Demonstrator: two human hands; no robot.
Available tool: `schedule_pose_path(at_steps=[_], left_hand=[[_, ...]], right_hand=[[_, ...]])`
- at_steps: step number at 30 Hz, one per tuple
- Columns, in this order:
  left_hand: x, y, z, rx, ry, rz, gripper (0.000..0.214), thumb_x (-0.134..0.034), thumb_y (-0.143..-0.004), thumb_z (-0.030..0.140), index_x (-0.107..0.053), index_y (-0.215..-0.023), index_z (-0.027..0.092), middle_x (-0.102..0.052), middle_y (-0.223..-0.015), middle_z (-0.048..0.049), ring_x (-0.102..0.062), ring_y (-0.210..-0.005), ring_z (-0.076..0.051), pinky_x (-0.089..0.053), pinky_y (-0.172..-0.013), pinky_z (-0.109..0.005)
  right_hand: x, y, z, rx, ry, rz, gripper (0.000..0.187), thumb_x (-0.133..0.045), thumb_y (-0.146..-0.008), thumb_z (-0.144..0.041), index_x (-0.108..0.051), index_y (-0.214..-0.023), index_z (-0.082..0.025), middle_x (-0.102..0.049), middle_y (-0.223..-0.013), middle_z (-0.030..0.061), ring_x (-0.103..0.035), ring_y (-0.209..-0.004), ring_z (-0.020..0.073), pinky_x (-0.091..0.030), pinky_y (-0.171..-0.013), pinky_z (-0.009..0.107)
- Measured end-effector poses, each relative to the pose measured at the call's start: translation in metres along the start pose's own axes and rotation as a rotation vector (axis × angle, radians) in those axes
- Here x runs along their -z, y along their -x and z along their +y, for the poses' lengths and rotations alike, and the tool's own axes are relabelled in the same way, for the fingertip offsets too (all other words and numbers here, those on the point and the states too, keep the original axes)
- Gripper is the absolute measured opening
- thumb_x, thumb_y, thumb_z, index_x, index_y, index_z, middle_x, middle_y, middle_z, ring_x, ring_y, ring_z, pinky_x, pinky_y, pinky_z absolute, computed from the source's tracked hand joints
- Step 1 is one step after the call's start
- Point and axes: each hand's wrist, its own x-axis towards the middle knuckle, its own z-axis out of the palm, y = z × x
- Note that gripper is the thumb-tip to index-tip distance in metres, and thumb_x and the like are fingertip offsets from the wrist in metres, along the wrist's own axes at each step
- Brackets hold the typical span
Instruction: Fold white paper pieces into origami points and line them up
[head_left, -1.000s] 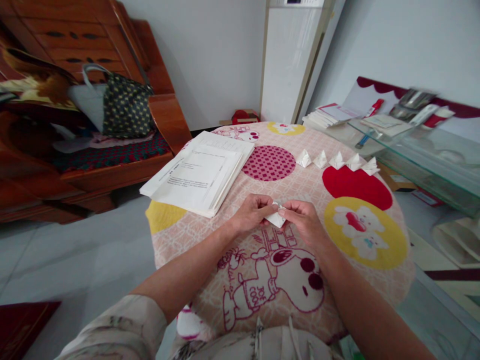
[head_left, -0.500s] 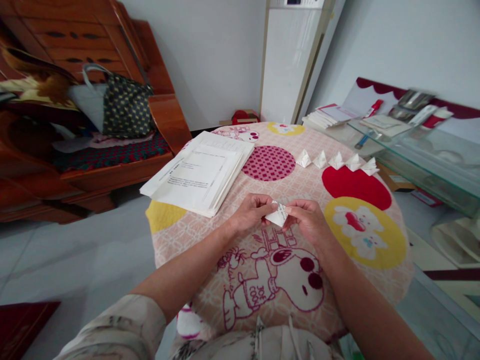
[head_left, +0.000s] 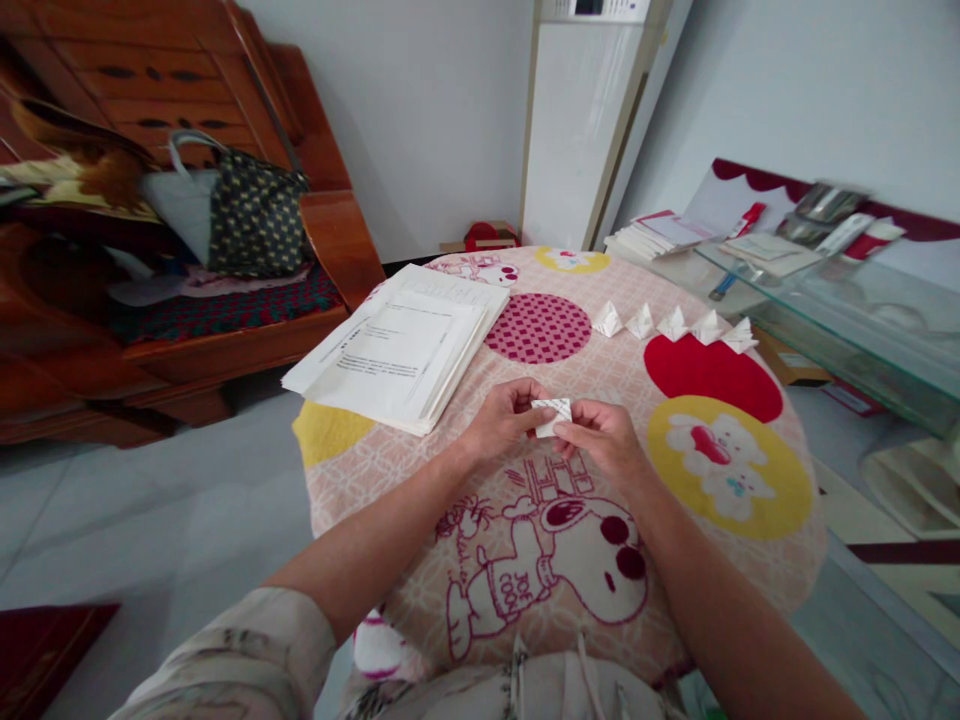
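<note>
Between my two hands, above the middle of the round table, is a small folded piece of printed paper [head_left: 553,416]. My left hand [head_left: 507,418] pinches its left side, thumb on the front. From the right, my right hand [head_left: 602,434] grips it with thumb and fingers. The piece looks roughly square now, and its underside is hidden by my fingers. Beyond my right hand, a row of several small pointed folded-paper pieces [head_left: 673,323] stands on the tablecloth [head_left: 465,400]. Left of my hands lies a stack of printed sheets [head_left: 390,350].
A glass shelf [head_left: 862,320] holding papers and cups stands to the right. At the left is a carved wooden bench [head_left: 345,240] with a dark patterned bag [head_left: 255,215]. A tall white cabinet-like unit [head_left: 581,130] stands behind the table.
The folded paper has turned in my fingers, from a diamond with its point down to a level square. My right thumb has shifted lower on it. The row and the stack stay put.
</note>
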Motion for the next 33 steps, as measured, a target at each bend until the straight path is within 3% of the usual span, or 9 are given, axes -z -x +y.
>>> schedule_pose_path(at_steps=[3,6,10,15,18,23,26,29,33], left_hand=[[0.001,0.0,0.001,-0.028,-0.051,0.005,0.03,-0.077,-0.075,0.037,-0.058,-0.079,0.014,-0.063,-0.072,-0.0005,-0.057,-0.062,-0.01,-0.046,-0.059,-0.023],[0.002,0.001,-0.001,-0.095,-0.276,0.052,0.019,-0.071,-0.079,0.031,-0.062,-0.077,0.014,-0.063,-0.073,-0.001,-0.056,-0.065,-0.011,-0.043,-0.06,-0.023],[0.003,0.002,-0.002,-0.189,-0.583,0.122,0.012,-0.069,-0.079,0.024,-0.064,-0.074,0.015,-0.061,-0.071,0.0005,-0.052,-0.065,-0.011,-0.04,-0.062,-0.023],[0.003,0.003,-0.001,-0.208,-0.665,0.106,0.012,-0.069,-0.081,0.025,-0.065,-0.076,0.015,-0.061,-0.07,0.0011,-0.051,-0.064,-0.011,-0.04,-0.063,-0.024],[0.002,0.005,0.001,-0.232,-0.676,0.086,0.011,-0.068,-0.084,0.025,-0.066,-0.079,0.015,-0.064,-0.074,-0.0004,-0.054,-0.068,-0.012,-0.042,-0.067,-0.025],[0.001,0.007,0.005,-0.367,-0.719,0.051,0.005,-0.063,-0.084,0.015,-0.067,-0.088,0.016,-0.067,-0.083,-0.0023,-0.058,-0.078,-0.014,-0.045,-0.075,-0.026],[0.003,0.009,0.006,-0.447,-0.813,-0.01,0.009,-0.06,-0.083,0.009,-0.066,-0.088,0.015,-0.066,-0.085,-0.0039,-0.059,-0.082,-0.016,-0.045,-0.078,-0.028],[0.006,0.013,0.005,-0.464,-0.992,-0.15,0.01,-0.057,-0.085,0.007,-0.065,-0.083,0.014,-0.064,-0.084,-0.0056,-0.058,-0.084,-0.017,-0.044,-0.077,-0.028],[0.011,0.018,0.005,-0.407,-1.18,-0.381,0.013,-0.059,-0.087,0.009,-0.065,-0.077,0.014,-0.063,-0.082,-0.0055,-0.058,-0.081,-0.017,-0.043,-0.072,-0.027]], right_hand=[[0.0,0.0,0.001,0.029,0.038,0.053,0.024,-0.075,-0.075,-0.04,-0.071,-0.072,-0.017,-0.071,-0.062,0.004,-0.063,-0.052,0.0151,-0.051,-0.048,0.025],[0.003,-0.002,0.002,0.057,0.079,0.111,0.023,-0.074,-0.075,-0.039,-0.071,-0.072,-0.017,-0.069,-0.06,0.0034,-0.062,-0.052,0.015,-0.048,-0.047,0.024],[0.006,-0.003,0.003,0.054,0.177,0.148,0.02,-0.072,-0.075,-0.036,-0.069,-0.072,-0.017,-0.064,-0.053,-0.0001,-0.05,-0.042,0.0113,-0.038,-0.041,0.023],[0.006,0.0,0.003,0.112,0.307,0.119,0.013,-0.07,-0.074,-0.03,-0.065,-0.068,-0.019,-0.057,-0.051,-0.0032,-0.047,-0.047,0.0116,-0.034,-0.045,0.024],[0.006,0.0,0.003,0.223,0.462,0.133,0.016,-0.065,-0.079,-0.028,-0.062,-0.065,-0.02,-0.052,-0.052,-0.0034,-0.046,-0.05,0.0123,-0.033,-0.049,0.025],[0.005,0.0,0.004,0.573,0.869,0.174,0.021,-0.052,-0.085,-0.016,-0.058,-0.065,-0.019,-0.056,-0.064,0.0023,-0.05,-0.061,0.015,-0.037,-0.06,0.028],[0.003,0.003,0.006,0.701,1.13,0.134,0.022,-0.048,-0.084,-0.008,-0.062,-0.069,-0.018,-0.061,-0.07,0.0066,-0.053,-0.067,0.0177,-0.037,-0.062,0.03],[0.0,0.009,0.01,0.71,1.292,0.003,0.019,-0.052,-0.084,-0.007,-0.066,-0.075,-0.016,-0.063,-0.075,0.0083,-0.053,-0.07,0.0192,-0.036,-0.063,0.031],[0.003,0.012,0.011,0.579,1.197,-0.221,0.011,-0.062,-0.084,-0.011,-0.067,-0.076,-0.017,-0.063,-0.081,0.0071,-0.057,-0.077,0.0196,-0.042,-0.068,0.031]])
